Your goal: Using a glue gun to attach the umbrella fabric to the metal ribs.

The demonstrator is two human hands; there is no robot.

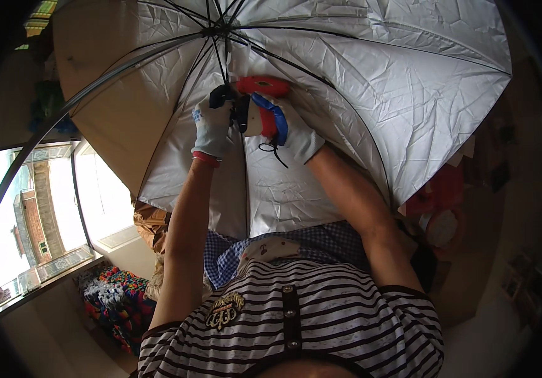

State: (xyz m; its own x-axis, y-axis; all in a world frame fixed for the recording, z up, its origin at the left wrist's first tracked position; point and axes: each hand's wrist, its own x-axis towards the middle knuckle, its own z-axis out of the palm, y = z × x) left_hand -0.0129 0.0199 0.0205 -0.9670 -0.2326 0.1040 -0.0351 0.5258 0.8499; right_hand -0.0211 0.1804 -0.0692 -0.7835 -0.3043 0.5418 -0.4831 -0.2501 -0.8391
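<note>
An open umbrella (321,82) with a silver lining spreads out before me, its inside facing me. Both my hands wear white gloves with dark or blue fingertips. My left hand (213,129) is closed around a thin black rib (225,63) that runs down from the hub (216,30). Close beside it, my right hand (290,129) is curled round a red and white object (264,121) whose kind I cannot make out. A black cord loop (274,151) hangs below that hand. Just above lies a red rounded piece (262,85), perhaps part of the same object.
The curved grey umbrella shaft (94,85) sweeps from the hub toward the lower left. A bright window (44,214) is at left, with colourful fabric (119,302) below it. Crumpled brown paper (151,223) sits near my left forearm. Red items (438,192) stand at right. Blue checked cloth (337,246) covers my lap.
</note>
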